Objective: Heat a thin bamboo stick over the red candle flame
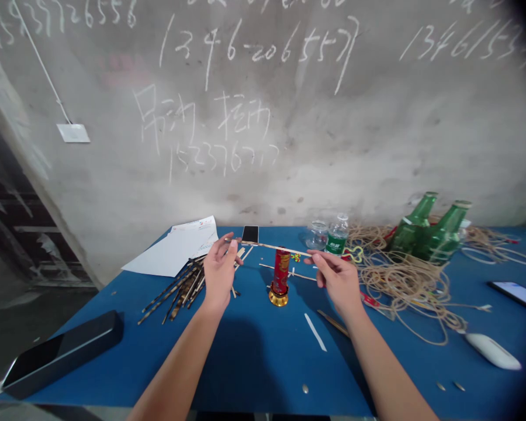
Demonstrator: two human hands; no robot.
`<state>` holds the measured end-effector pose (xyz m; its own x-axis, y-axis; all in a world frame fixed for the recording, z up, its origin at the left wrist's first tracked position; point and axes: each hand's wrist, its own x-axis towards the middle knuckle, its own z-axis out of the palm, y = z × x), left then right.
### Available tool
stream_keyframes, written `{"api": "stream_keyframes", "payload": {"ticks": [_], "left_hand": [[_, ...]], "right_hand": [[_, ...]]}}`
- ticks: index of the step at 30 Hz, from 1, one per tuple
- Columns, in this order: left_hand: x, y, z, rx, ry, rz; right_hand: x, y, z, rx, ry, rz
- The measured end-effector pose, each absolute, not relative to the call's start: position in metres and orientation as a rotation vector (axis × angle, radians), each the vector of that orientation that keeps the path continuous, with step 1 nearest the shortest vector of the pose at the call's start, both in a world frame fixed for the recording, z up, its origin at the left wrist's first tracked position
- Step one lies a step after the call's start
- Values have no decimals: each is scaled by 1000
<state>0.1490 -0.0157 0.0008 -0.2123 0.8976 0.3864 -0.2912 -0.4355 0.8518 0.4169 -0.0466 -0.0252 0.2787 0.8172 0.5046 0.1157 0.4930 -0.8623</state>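
Left hand [219, 269] and right hand [336, 278] are pinching a thin stick [268, 246] at the top of a red candle [281, 273].
The hands are partly hiding the stick's ends; whether it is touching the candle cannot be told. The left hand is partly covering a stick bundle [187, 286]. A phone [518, 297] is running out of frame at right. Between the forearms [182, 356], the blue surface [254, 374] is extending to its front edge, carrying a white strip [315, 332].

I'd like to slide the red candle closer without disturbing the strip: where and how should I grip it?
Probably by the gold base, from the unobstructed near side. The red candle stands upright in this wider base, while the strip held between the left hand and right hand crosses at its top, so gripping there looks awkward.
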Motion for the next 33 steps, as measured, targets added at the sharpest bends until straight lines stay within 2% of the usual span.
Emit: {"api": "stream_keyframes", "payload": {"ticks": [33], "left_hand": [[147,-15,3,1019,776,1765]], "right_hand": [[416,-46,-25,-926,-1248,607]]}}
